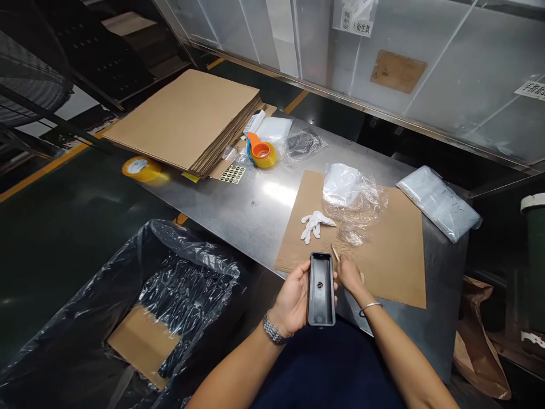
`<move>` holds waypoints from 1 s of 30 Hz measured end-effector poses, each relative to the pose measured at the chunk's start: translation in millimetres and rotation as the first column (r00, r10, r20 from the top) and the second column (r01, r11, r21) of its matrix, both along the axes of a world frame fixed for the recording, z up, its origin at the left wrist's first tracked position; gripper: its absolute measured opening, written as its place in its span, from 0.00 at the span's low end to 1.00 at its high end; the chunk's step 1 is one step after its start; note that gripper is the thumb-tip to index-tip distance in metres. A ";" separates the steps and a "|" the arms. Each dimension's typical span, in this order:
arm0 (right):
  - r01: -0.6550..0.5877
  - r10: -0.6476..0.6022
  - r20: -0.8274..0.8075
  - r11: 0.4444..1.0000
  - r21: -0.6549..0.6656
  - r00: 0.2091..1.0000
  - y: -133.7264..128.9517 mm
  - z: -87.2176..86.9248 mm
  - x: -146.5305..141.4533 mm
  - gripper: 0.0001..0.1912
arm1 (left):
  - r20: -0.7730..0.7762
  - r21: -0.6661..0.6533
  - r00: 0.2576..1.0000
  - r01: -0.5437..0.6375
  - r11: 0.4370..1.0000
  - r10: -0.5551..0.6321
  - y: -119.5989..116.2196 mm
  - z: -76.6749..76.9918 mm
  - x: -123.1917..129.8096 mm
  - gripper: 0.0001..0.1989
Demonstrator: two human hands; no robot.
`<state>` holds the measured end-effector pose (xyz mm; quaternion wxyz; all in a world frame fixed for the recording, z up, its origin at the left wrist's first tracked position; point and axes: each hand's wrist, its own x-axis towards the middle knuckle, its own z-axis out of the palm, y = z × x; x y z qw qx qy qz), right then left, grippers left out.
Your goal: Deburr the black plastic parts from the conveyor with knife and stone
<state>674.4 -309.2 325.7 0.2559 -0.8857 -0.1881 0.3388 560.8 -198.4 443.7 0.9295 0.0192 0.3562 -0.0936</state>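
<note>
My left hand (293,298) is wrapped round a black rectangular tray-like part (322,291), its hollow side facing up and a small hole near its middle. Just right of it, my right hand (349,274) holds a thin, pale pointed tool (335,252) with its tip toward the cardboard sheet (395,255). White gloves (314,225) lie on the cardboard beyond the black part. Behind them rests a crumpled clear plastic bag (344,187) with something white inside.
On the metal table (221,210) are stacked cardboard (187,119), an orange tape dispenser (261,153), a yellow tape roll (140,169), a sticker sheet (233,174) and a plastic-wrapped pack (440,203). A bin lined with black plastic (191,255) stands at lower left.
</note>
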 end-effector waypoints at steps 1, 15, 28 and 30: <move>-0.020 0.018 0.041 0.999 0.041 0.999 -1.8 12.6 1.5 0.12 | 0.008 -0.011 1.000 0.011 1.000 -0.011 -0.5 -1.1 -2.2 0.22; -0.683 0.599 0.336 0.572 0.455 0.726 -26.1 150.1 -50.1 0.06 | 0.165 -0.155 0.983 0.105 0.982 -0.079 -21.3 3.2 -3.2 0.21; -0.601 0.431 0.418 0.582 0.548 0.800 -29.3 139.6 -37.4 0.07 | 0.087 -0.157 0.993 0.095 0.983 -0.082 -30.4 10.8 -5.5 0.20; -0.621 0.432 0.448 0.591 0.515 0.783 -30.4 139.3 -35.7 0.08 | 0.086 -0.156 0.993 0.097 0.983 -0.084 -31.6 11.8 -4.9 0.20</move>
